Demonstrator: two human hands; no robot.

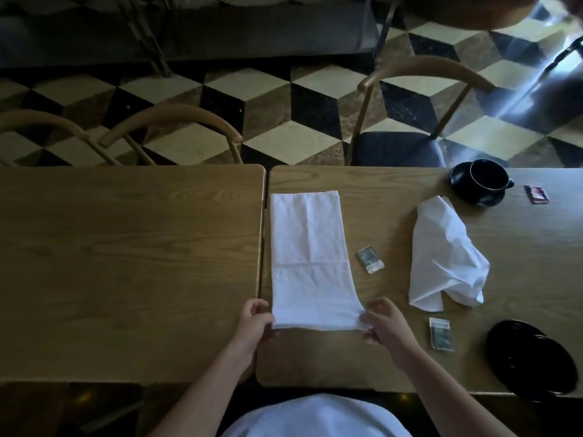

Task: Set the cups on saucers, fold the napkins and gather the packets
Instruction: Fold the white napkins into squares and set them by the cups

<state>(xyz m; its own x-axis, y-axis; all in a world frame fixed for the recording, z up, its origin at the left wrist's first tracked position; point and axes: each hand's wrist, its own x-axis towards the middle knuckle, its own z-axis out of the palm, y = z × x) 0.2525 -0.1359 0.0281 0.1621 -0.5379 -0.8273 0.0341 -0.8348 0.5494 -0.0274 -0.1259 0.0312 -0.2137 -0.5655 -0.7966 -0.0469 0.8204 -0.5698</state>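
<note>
The napkin (310,263) lies flat on the tabletop (132,263) as a long white strip, its long axis running straight away from the person, left edge just beside the seam where the two tables meet. Its near short edge is in hand: the left hand (255,323) pinches the near-left corner, the right hand (386,324) pinches the near-right corner, fingers curled round the cloth on both sides. So the rest of the strip stretches away from the fingers, and the natural fold, I'd say, carries this near edge up and over toward the far edge, halving the length. Both hands sit equally close, one per corner. Out to the right, a second napkin (448,257) lies crumpled, nearer the right hand. A small packet (370,259) sits between the two napkins, another packet (440,334) just right of the right hand, and a third packet (537,194) far right. A dark cup (485,176) already stands on a saucer (460,187) at the far right; a bare saucer (533,361) waits at the near right edge.
</note>
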